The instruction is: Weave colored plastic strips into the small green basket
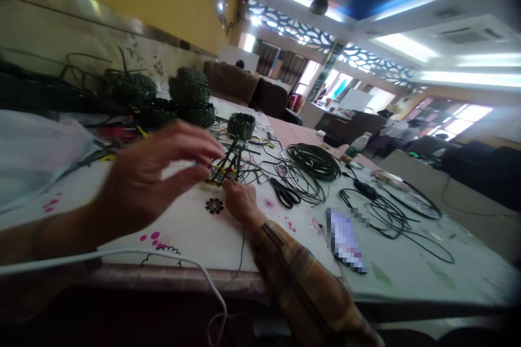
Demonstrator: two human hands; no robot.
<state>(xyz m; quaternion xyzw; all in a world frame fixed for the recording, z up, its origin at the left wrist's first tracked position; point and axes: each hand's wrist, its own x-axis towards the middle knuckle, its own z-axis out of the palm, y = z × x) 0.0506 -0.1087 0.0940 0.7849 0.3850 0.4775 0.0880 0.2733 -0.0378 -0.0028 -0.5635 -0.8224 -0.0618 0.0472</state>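
My left hand (150,176) is hovering half-open above the counter (191,252), thumb parted from curving fingers, and I'm seeing nothing clearly held in it. My right hand (240,200) is curling inward against the base of the green strip frame (231,161); its fingertips are hiding, so I'm not able to tell its grip. The frame is standing just beyond both hands, its long axis slanting, the gathered tip pointing up and rightward. Scissors (286,194) are lying rightward, a coil (313,162) and woven cup (241,126) sitting farther off.
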